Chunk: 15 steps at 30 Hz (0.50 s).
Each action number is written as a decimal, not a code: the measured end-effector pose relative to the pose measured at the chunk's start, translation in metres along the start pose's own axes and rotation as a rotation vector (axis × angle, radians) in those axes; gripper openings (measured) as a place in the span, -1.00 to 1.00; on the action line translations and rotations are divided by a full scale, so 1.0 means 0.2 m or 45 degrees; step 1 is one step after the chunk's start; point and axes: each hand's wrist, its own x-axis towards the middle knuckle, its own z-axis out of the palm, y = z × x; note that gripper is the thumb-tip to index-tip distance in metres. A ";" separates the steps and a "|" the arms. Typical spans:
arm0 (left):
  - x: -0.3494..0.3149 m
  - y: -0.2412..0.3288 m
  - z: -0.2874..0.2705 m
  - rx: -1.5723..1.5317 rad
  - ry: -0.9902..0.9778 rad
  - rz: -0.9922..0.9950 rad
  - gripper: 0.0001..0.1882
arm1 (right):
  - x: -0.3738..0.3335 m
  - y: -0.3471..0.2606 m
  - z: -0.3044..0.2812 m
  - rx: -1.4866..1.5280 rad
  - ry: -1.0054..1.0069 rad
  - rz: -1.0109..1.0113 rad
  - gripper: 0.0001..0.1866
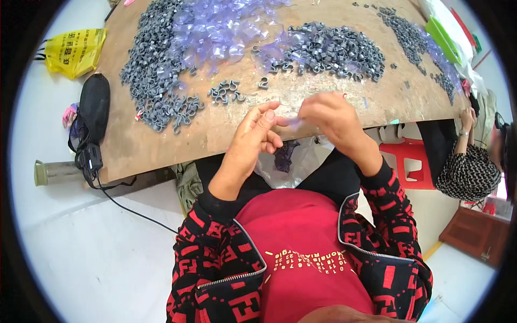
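My left hand [253, 132] is held over the table's near edge, fingers partly bent and spread apart. My right hand [334, 119] faces it, its fingers bent together and smeared by motion. Between the two hands shows a small see-through purple plastic piece [294, 123], blurred. It appears to be pinched in the right fingers, with one end close to a left fingertip; whether it touches is unclear. Just beyond the hands lie a single grey curved clip [263, 83] and a small group of grey clips [226, 91].
The wooden table [156, 153] bears a grey clip heap [153, 64], purple plastic pieces [221, 32] and a mixed heap [334, 51]. A clear plastic bag [304, 164] hangs at my lap. Left are a black case [95, 102] and cable; a co-worker [468, 172] sits right, near a red stool [406, 161].
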 end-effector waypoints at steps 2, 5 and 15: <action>-0.01 0.00 -0.04 -0.088 -0.162 -0.134 -0.64 | 0.03 -0.10 -0.03 0.050 -0.245 -0.144 -0.90; -0.03 -0.05 -0.08 -0.245 -0.274 -0.194 -0.66 | 0.09 -0.11 0.00 0.144 -0.399 -0.129 -0.86; -0.08 -0.02 -0.19 -0.747 -0.081 0.053 -0.81 | 0.30 0.20 0.39 -0.234 -0.219 -0.164 -0.71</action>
